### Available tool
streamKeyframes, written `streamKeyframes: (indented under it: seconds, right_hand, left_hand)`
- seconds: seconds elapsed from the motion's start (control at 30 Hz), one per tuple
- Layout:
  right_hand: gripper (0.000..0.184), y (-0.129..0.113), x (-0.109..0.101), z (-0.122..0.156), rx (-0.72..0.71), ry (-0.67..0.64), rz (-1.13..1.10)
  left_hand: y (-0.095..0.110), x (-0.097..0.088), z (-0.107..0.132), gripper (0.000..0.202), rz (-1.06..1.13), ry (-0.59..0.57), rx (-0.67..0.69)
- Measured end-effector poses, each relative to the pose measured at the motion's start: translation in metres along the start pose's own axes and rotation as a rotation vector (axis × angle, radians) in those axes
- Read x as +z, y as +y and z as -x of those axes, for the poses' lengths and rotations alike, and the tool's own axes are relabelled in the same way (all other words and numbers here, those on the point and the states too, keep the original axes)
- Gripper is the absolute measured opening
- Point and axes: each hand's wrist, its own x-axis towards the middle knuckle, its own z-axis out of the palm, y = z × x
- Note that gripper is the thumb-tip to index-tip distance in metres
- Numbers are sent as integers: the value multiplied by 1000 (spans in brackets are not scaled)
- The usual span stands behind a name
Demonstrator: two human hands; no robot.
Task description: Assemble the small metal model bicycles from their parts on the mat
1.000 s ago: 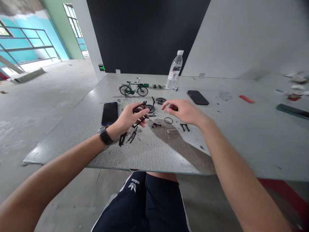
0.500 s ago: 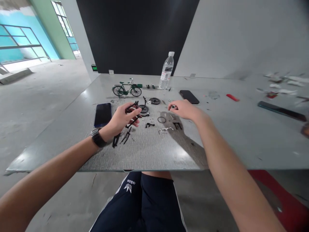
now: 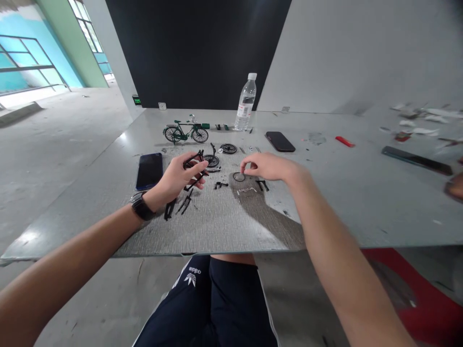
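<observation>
My left hand [image 3: 177, 176] is closed round a black model bicycle frame [image 3: 196, 183], held a little above the table. Just right of that frame lie a spoked wheel [image 3: 213, 161] and a small black crank-like part [image 3: 221, 185]. Thumb and fingertips of my right hand [image 3: 267, 166] come together directly over a thin dark ring [image 3: 238, 180] on the table; whatever is between them is too small to make out. Below this hand are a shiny bent wire-like part [image 3: 248, 190] and a black forked part [image 3: 265, 186]. Near my left wrist rests a slim black fork [image 3: 186, 202].
A finished green model bicycle [image 3: 186, 132] stands at the back, left of a water bottle [image 3: 245, 103]. Phones lie left [image 3: 149, 171] and right [image 3: 280, 141] of the parts. Another wheel [image 3: 228, 148] and a red object [image 3: 345, 141] lie farther back. Someone's hand [image 3: 455, 188] shows at the right edge.
My right hand has moved left and nearer to me, from beside the small parts to over the thin ring. My left hand keeps holding the frame. The view has shifted slightly.
</observation>
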Motion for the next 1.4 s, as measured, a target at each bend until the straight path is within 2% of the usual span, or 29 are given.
streamKeyframes:
  seconds: [0.3,0.53,0.73,0.83,0.97,1.2,1.4]
  right_hand:
    - [20,-4,1,1,36,-20,11]
    - [20,1,0,0,-12,-1,-15]
    - [31,2,10,-9,-35,112,-6]
    - [28,2,17,-19,-43,138,-37]
    - [21,8,20,-27,-71,99,-62]
    - [24,10,17,-23,-100,77,-68]
    - [23,9,17,-22,-85,127,-74]
  left_hand:
    - [1,1,2,20,-13,8,0]
    - [4,1,2,22,-2,7,-18]
    - [2,1,1,21,5,6,-22]
    - [0,1,1,23,14,10,-18]
    - [0,0,0,26,28,22,-15]
    - [-3,-3,-1,29,20,18,5]
    - [-6,-4,-2,29,13,12,19]
